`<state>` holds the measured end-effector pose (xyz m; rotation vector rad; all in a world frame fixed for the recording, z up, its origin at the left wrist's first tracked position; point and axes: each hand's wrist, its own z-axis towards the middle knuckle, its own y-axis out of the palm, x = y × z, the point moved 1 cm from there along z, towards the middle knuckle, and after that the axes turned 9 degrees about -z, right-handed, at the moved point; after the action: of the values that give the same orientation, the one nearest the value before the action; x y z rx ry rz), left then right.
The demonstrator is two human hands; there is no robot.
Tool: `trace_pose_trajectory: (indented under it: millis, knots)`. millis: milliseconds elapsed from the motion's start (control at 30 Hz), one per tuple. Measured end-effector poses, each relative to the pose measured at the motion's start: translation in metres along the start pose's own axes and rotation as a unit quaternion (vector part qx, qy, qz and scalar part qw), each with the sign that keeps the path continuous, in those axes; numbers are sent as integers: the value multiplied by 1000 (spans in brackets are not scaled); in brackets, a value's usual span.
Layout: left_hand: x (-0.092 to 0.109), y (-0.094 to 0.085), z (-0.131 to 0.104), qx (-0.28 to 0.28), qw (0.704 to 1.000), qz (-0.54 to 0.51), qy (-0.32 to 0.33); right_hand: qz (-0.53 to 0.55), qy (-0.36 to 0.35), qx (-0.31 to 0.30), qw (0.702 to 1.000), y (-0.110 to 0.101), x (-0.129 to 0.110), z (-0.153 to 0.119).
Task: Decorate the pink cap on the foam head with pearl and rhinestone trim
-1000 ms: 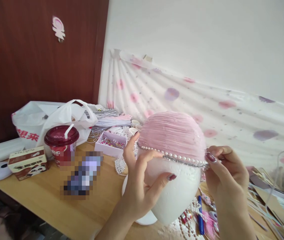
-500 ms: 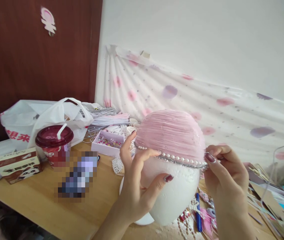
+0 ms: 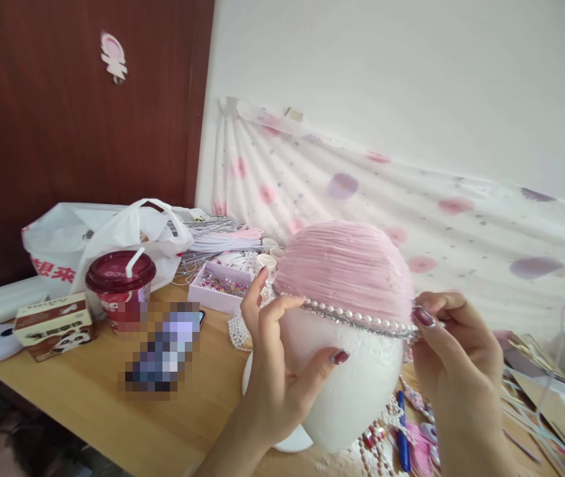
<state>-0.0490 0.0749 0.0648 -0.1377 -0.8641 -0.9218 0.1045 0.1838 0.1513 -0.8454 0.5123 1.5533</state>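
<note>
Two hands (image 3: pixel 279 381), pearl strand (image 3: pixel 349 313) partly hidden

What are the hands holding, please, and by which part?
The right hand pinches the pearl string at its visible right end; the left hand touches it.

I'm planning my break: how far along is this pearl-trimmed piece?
The pink covering over the white head looks done. In hand: the pearl strand, left hand touching it, right hand pinching one side. Probably left: securing the pinched part; the back is hidden.
</note>
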Motion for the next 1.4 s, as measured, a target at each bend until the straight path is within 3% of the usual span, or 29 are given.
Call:
trace_pose_trajectory:
  millis: [467, 967, 1233, 1400]
  knots:
    - [-1, 2, 1, 9, 999, -34, -3, 4, -7, -7, 1000, -2, 1, 0]
    - [1, 0, 2, 9, 1000, 26, -1, 18, 6, -8, 1000, -1, 1, -1]
    - [20, -2, 9, -18, 989, 98, 106, 21, -18, -31, 999, 0, 6, -2]
    - [23, 2, 12, -24, 988, 99, 115, 35, -1, -13, 999, 0, 9, -4]
